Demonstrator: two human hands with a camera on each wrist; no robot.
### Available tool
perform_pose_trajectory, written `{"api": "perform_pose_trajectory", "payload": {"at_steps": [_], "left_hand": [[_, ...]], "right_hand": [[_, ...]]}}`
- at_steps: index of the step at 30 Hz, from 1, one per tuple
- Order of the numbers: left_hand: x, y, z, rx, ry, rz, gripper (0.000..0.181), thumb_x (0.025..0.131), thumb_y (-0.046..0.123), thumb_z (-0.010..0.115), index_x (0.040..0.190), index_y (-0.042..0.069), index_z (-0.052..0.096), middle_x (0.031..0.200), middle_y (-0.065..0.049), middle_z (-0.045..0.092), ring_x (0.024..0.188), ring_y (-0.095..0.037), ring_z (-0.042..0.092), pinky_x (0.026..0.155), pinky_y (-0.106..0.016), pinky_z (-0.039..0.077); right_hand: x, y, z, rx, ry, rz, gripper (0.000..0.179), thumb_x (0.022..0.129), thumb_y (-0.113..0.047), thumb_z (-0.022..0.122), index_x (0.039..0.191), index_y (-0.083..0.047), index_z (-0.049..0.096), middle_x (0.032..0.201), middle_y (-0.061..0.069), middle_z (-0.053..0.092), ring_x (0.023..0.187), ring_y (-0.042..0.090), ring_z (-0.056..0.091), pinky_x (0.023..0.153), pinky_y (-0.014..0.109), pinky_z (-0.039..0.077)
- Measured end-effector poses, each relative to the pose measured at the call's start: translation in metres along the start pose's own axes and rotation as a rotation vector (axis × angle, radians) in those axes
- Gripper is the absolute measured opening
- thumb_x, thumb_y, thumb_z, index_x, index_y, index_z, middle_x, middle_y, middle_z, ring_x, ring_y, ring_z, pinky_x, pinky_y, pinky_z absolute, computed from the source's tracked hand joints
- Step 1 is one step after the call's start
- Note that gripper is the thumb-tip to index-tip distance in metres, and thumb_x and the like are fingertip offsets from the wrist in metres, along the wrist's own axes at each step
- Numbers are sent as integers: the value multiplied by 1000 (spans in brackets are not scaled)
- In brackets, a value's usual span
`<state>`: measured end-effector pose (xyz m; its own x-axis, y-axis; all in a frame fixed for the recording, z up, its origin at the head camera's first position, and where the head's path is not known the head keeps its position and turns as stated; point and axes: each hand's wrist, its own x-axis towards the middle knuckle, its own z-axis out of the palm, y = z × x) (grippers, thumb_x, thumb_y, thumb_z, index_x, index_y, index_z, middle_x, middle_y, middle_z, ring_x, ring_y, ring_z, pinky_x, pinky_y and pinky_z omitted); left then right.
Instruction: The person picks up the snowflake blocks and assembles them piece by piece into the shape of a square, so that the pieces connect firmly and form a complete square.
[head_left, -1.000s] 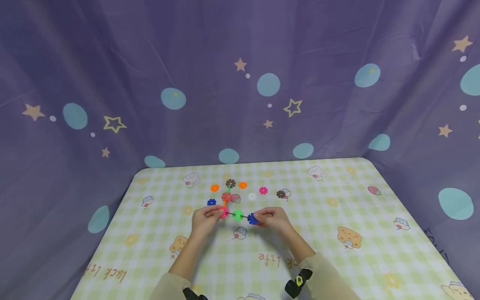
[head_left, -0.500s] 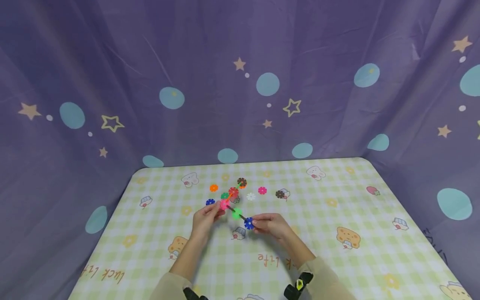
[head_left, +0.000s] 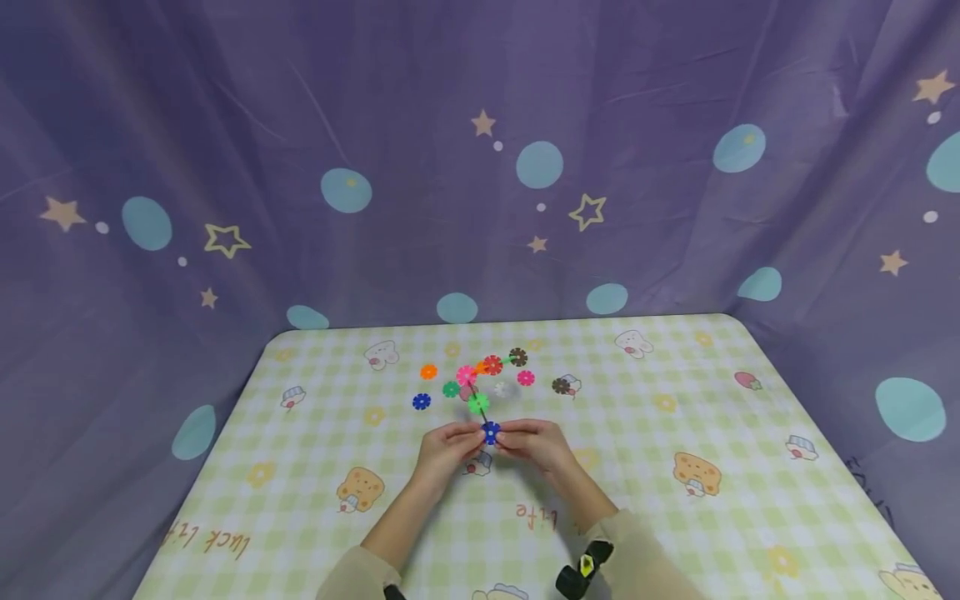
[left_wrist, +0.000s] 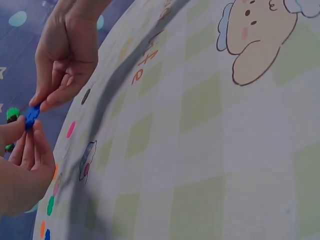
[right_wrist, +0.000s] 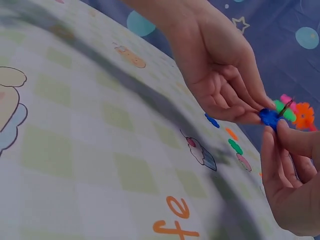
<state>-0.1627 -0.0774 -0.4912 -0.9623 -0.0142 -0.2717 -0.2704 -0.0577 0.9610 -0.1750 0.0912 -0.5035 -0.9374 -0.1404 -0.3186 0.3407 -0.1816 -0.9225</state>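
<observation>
Both hands pinch a blue snowflake disc (head_left: 491,432) that forms the near end of a chain of notched plastic discs. My left hand (head_left: 444,454) grips its left edge and my right hand (head_left: 542,446) its right edge, thumbs and fingertips close together. Away from the hands the chain runs through a light green disc (head_left: 478,402) and a pink disc (head_left: 466,376), with thin dark discs edge-on between. From there it bends right to a red disc (head_left: 492,365) and a brown disc (head_left: 518,357). In the right wrist view the blue disc (right_wrist: 270,117) sits between both hands' fingertips.
Loose discs lie on the checked tablecloth (head_left: 315,450): orange (head_left: 428,372), green (head_left: 451,389) and blue (head_left: 422,402) discs on the left. A pink disc (head_left: 527,378) and a brown disc (head_left: 561,386) lie to the right. A purple curtain (head_left: 405,258) hangs behind the table.
My left hand has let go of the pink disc and moved right and nearer to the blue one. The chain has swung round, its far end going right and away from me.
</observation>
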Motion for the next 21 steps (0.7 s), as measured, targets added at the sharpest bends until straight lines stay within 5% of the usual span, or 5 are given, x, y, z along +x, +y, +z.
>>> {"api": "perform_pose_trajectory", "payload": {"at_steps": [6,9,14,17,21], "left_hand": [[2,-3,1,5,59,-8,30,84,6,72,107,-12,66,80,-3,74,64,-3,66,61,-18,57],[3,-2,-1,-31,80,-4,31,84,3,71,109,-14,65,82,-6,75,65,-3,67,64,-20,59],[6,3,-8,-63,116,-4,31,84,1,70,110,-14,63,87,-10,76,68,-4,68,71,-23,60],[7,6,-13,-56,141,-8,32,84,0,70,111,-14,63,90,-12,75,67,-5,68,71,-23,60],[8,9,-20,-36,180,-15,32,85,1,69,113,-12,63,99,-19,74,67,-4,68,72,-24,60]], "right_hand": [[2,0,8,-7,14,-20,33,83,1,71,112,14,63,90,13,75,70,11,71,73,27,61],[4,-1,7,-98,32,-59,32,82,-2,73,110,11,66,90,15,75,71,13,72,72,28,61],[14,-6,-14,-486,177,-251,27,80,-13,76,104,-2,72,94,14,75,79,21,73,73,30,60],[20,-10,-35,-775,261,-396,33,82,-16,75,111,-1,68,108,18,71,98,31,70,88,38,58],[27,-12,-61,-1087,231,-467,51,87,-22,69,128,6,55,133,25,56,126,41,52,110,51,41]]}}
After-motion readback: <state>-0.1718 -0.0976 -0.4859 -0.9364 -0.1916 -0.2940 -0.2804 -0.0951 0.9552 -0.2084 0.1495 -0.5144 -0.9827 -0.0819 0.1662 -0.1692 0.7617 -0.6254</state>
